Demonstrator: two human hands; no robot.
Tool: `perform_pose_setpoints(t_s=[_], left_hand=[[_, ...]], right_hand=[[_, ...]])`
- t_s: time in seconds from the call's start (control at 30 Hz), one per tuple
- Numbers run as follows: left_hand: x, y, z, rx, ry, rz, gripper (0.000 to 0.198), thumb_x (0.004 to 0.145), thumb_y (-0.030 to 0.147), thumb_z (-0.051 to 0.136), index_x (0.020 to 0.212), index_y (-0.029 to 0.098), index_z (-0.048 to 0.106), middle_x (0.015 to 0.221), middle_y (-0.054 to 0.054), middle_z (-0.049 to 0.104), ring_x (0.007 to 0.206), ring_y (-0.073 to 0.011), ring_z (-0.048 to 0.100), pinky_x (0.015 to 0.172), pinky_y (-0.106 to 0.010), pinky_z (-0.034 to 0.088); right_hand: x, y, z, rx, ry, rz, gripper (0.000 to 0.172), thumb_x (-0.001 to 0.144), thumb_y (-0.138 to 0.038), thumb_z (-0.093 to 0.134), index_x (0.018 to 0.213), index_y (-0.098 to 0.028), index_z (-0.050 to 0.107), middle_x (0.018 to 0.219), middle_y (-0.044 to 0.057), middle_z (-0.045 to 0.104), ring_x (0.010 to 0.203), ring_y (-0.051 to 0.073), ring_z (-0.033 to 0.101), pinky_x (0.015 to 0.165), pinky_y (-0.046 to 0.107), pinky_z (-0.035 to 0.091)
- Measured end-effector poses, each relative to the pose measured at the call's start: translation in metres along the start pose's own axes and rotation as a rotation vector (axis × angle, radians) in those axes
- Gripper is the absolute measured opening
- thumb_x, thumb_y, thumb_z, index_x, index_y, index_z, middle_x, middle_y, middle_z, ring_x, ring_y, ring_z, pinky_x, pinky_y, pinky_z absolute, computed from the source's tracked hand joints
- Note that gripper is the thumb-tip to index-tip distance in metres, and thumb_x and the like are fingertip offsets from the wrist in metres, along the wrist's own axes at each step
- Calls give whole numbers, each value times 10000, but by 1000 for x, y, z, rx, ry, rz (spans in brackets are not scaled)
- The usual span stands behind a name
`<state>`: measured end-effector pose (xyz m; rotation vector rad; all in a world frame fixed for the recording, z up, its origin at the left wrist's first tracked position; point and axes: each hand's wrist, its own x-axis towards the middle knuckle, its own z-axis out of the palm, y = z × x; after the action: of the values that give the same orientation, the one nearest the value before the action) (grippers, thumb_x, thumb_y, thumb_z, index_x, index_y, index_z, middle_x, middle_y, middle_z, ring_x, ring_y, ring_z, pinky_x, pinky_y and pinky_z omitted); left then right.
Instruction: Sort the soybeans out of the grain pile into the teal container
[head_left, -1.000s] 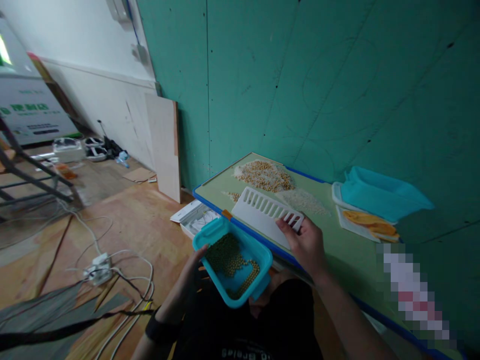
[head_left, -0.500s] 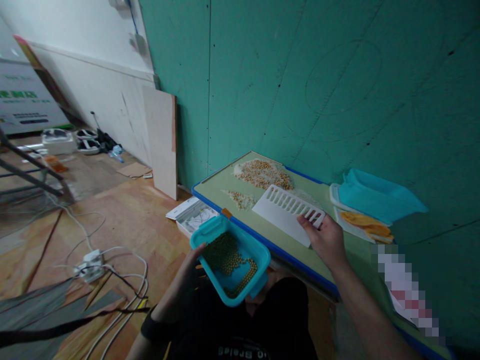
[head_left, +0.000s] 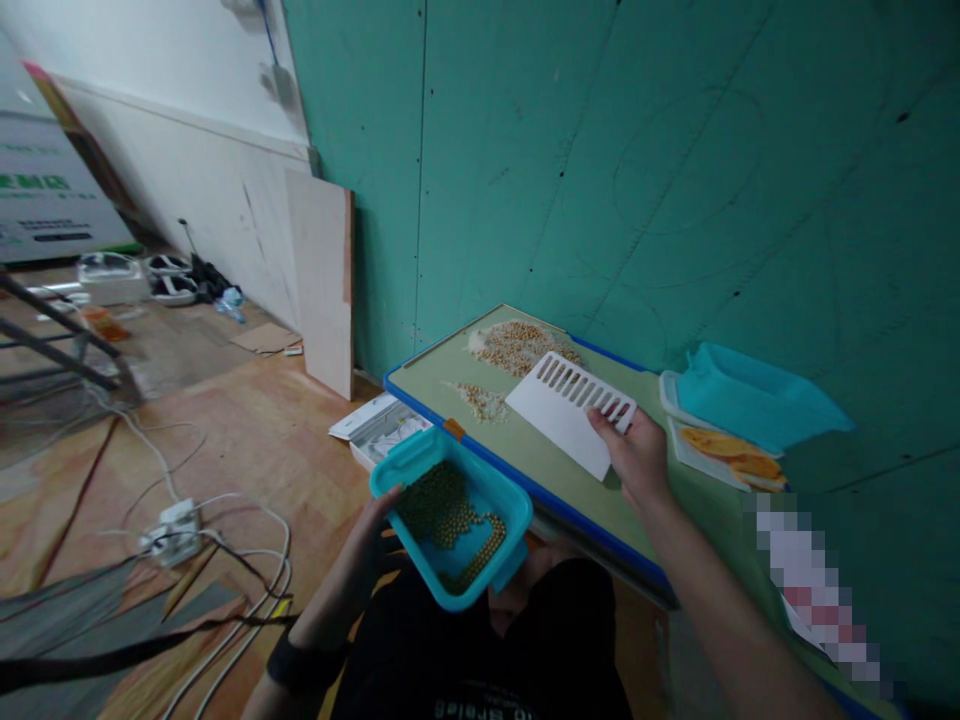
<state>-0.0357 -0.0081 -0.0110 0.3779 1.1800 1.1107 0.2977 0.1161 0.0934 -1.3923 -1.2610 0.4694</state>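
My left hand (head_left: 379, 525) grips the near-left rim of a turquoise plastic bin (head_left: 517, 505) at the table's front edge. Inside the bin are small green beans (head_left: 435, 495) and a band of yellowish beans (head_left: 487, 550). In my right hand (head_left: 637, 450) is a white scraper (head_left: 559, 415), held by its slotted edge, with the flat blade over the green tabletop (head_left: 427, 375). Beyond the blade lies a heap of yellow beans mixed with pale grains (head_left: 521, 343). A smaller scatter of the same mix (head_left: 480, 400) lies left of the blade.
Another turquoise bin (head_left: 757, 395) and a yellow cloth (head_left: 731, 455) on a white tray lie at the table's right. A green wall (head_left: 525, 150) stands behind. On the floor are an open white box (head_left: 386, 430), a power strip (head_left: 172, 535) and loose cables.
The scraper and my right hand have shifted slightly left and away from me, and the blade now sits higher on view. The bin in my left hand has moved a little left.
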Motion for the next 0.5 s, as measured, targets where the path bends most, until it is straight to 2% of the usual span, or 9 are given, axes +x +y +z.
perform_pose_setpoints(t_s=[0.07,0.23,0.5], left_hand=[[1,1,-2,-2,13,-4,832,836,684,761,1495,202,601,1101,-116,835,971,-317,806,678,-346,635],[7,-1,-8,1,-13,-20,884,822,710,750,1516,190,579,1167,-145,830,1078,-355,790,697,-362,634],[2,3,-7,5,1,-1,840,820,696,765,1463,176,617,1090,-137,839,953,-327,806,653,-343,624]], right_hand=[[3,2,-1,14,31,-7,504,676,-623,859,907,-186,762,845,83,810,791,281,731,716,383,563],[12,7,2,32,95,-11,513,675,-612,870,929,-177,772,853,89,810,829,292,738,749,397,575],[7,0,17,60,-20,43,529,672,-632,860,913,-171,766,871,91,809,779,272,725,710,382,562]])
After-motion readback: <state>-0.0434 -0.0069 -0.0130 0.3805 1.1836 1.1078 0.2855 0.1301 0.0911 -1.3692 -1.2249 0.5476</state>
